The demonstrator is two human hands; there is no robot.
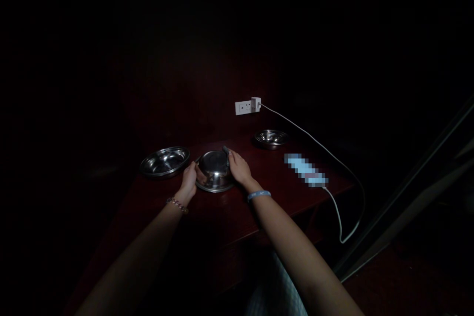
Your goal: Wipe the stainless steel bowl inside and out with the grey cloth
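Observation:
An upside-down steel bowl is tilted over the dark red table, its shiny base facing up. My left hand grips the bowl's left rim, thumb on the outside. At the opposite side, my right hand is closed around a small grey piece, perhaps cloth or sponge, pressed to the bowl's right wall. Most of that piece is hidden by the fingers. To the left of the bowl lies a wide steel dish. Another steel bowl stands upright toward the back right.
On the right of the table lies a lit, blurred-out phone. Its white cable loops past the table's edge to a charger in the wall socket. Surroundings are very dark.

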